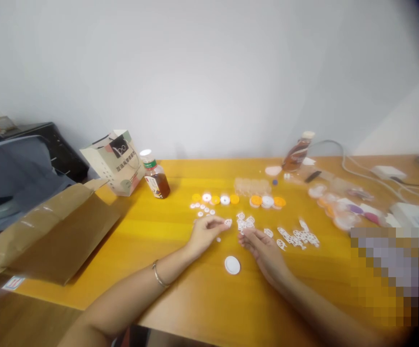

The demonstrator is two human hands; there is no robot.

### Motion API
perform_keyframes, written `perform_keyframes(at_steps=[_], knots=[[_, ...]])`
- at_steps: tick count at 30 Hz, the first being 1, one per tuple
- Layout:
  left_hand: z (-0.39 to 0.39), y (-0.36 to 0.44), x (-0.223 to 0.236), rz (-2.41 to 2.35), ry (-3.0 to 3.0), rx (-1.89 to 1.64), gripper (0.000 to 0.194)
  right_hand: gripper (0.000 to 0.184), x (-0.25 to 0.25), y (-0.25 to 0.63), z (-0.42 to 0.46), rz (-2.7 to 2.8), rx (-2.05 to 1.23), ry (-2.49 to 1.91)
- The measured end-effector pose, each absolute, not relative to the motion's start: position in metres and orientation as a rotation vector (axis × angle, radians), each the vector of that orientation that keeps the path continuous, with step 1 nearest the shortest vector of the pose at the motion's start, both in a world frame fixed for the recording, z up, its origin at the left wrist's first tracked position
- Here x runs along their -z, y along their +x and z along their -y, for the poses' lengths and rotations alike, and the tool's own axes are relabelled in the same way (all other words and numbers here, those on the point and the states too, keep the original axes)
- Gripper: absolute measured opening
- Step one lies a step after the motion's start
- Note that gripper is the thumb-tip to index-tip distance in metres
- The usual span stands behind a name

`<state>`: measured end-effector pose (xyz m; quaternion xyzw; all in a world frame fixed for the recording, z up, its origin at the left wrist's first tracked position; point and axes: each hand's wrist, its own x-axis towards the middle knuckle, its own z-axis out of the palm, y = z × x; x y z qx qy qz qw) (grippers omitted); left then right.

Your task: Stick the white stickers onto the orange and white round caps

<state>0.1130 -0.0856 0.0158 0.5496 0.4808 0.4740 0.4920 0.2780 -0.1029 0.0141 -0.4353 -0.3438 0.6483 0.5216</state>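
Note:
My left hand pinches a small white openwork piece between thumb and fingertips. Opposite it, my right hand is closed on a cluster of similar white openwork pieces. The two hands are apart, just above the table. A round white lid lies on the wood below and between them. To the right of my right hand is a spread of more white openwork pieces. Several small white discs lie beyond my left hand. Blur hides the fine shape of the pieces.
Orange and white round caps form a row across the table, with a clear plastic holder behind. A dark drink bottle and paper bag stand left, near a cardboard box. Another bottle and cables are right.

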Motion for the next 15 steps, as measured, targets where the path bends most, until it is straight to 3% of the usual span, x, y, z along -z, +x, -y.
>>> perform_keyframes(at_steps=[6,11,15], knots=[[0.098,0.108,-0.020,-0.916,0.856,-1.166,0.029,0.020,-0.017,0.274,0.106,0.888,-1.515,-1.091],[0.104,0.108,-0.021,-0.797,0.807,-1.143,0.046,0.018,-0.017,0.274,0.106,0.914,-1.538,-1.092],[0.105,0.110,-0.022,-0.814,0.923,-1.130,0.035,0.018,-0.017,0.274,0.106,0.933,-1.549,-1.088]])
